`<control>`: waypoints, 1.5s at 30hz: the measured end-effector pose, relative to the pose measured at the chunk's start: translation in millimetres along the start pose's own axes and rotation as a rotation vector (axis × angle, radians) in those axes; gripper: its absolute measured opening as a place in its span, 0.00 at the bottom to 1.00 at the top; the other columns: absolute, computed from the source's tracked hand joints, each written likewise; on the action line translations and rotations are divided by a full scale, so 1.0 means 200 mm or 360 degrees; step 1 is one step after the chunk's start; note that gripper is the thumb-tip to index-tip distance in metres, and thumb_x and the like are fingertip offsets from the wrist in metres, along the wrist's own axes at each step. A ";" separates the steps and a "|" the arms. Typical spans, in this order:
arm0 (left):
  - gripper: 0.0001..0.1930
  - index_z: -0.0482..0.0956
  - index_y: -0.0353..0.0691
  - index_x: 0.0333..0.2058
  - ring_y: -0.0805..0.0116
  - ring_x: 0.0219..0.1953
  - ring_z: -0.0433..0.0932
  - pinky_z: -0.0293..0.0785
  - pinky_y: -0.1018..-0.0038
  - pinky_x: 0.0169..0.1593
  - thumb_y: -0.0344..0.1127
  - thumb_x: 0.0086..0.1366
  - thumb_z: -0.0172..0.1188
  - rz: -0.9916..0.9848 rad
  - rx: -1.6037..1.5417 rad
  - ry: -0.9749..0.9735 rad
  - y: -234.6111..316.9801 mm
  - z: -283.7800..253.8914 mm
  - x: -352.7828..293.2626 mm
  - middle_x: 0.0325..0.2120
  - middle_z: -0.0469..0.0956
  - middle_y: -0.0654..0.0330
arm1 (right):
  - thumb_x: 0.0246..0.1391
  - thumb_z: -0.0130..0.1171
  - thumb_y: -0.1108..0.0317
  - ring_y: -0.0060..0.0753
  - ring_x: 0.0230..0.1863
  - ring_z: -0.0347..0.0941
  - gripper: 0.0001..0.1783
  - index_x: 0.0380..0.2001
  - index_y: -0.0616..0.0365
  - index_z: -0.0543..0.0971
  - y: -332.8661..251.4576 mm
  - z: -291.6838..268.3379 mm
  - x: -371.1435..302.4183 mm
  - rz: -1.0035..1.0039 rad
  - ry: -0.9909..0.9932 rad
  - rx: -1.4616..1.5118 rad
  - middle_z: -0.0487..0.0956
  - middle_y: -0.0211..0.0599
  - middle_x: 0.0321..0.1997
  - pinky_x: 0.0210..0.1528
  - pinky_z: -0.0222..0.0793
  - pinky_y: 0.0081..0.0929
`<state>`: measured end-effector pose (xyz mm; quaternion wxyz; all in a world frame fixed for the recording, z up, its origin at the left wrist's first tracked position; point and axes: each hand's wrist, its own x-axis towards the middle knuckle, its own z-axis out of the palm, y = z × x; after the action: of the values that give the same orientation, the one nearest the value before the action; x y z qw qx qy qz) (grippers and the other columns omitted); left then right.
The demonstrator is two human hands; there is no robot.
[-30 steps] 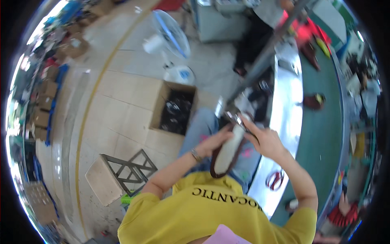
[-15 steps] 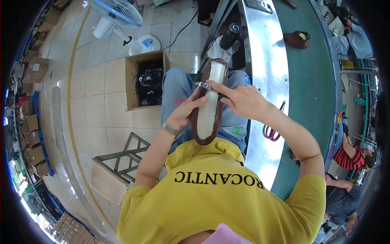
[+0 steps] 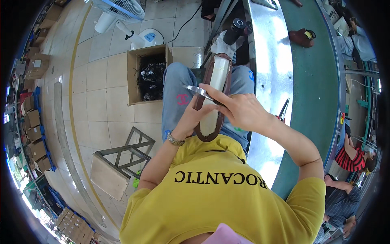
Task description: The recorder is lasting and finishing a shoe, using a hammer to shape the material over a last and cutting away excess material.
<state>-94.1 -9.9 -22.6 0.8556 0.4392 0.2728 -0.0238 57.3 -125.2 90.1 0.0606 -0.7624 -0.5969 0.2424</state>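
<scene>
Brown shoe (image 3: 219,75), pale face up, over the jeans (image 3: 174,110), long axis roughly 12-to-6 o'clock; metal tool (image 3: 198,90) held across.
Left hand (image 3: 194,117) curled at the shoe's 8 o'clock edge, thumb over pale face; right hand (image 3: 247,110) at 4 o'clock, closed on tool, index extended along it, tool's end toward 10 o'clock; some fingers hidden. Done well, probably: firm left grip, light even pressure, left thumb clear of tool's edge.

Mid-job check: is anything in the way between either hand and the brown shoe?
Nothing visible blocks the left hand, which grips the brown shoe. The metal tool that the right hand holds is the only visible thing between that hand and the shoe.
</scene>
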 end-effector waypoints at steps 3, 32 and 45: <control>0.31 0.65 0.40 0.60 0.77 0.49 0.73 0.71 0.76 0.52 0.34 0.60 0.67 -0.0052 0.0001 -0.0197 -0.02 -0.02 -0.04 0.48 0.75 0.63 | 0.57 0.53 0.66 0.44 0.15 0.74 0.40 0.71 0.38 0.52 -0.02 -0.01 -0.03 0.0022 -0.0129 -0.0096 0.74 0.39 0.14 0.18 0.68 0.39; 0.16 0.74 0.34 0.50 0.46 0.43 0.77 0.72 0.58 0.48 0.32 0.66 0.50 0.1309 0.2195 -0.0668 0.41 0.44 0.82 0.43 0.78 0.46 | 0.62 0.53 0.69 0.32 0.31 0.80 0.36 0.69 0.59 0.52 0.39 0.12 -0.52 0.1122 0.0595 0.1606 0.81 0.43 0.35 0.37 0.74 0.31; 0.17 0.78 0.33 0.43 0.47 0.34 0.79 0.75 0.60 0.42 0.39 0.61 0.60 0.0745 0.1837 -0.0435 0.49 0.39 0.98 0.32 0.81 0.47 | 0.65 0.49 0.71 0.34 0.43 0.80 0.33 0.70 0.54 0.51 0.57 -0.17 -0.33 0.1066 0.0019 0.1969 0.80 0.44 0.43 0.47 0.78 0.33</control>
<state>135.7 29.4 -8.7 0.4910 0.8705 0.0012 -0.0352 161.4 -213.0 96.1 0.4084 -0.7322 -0.0823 0.5389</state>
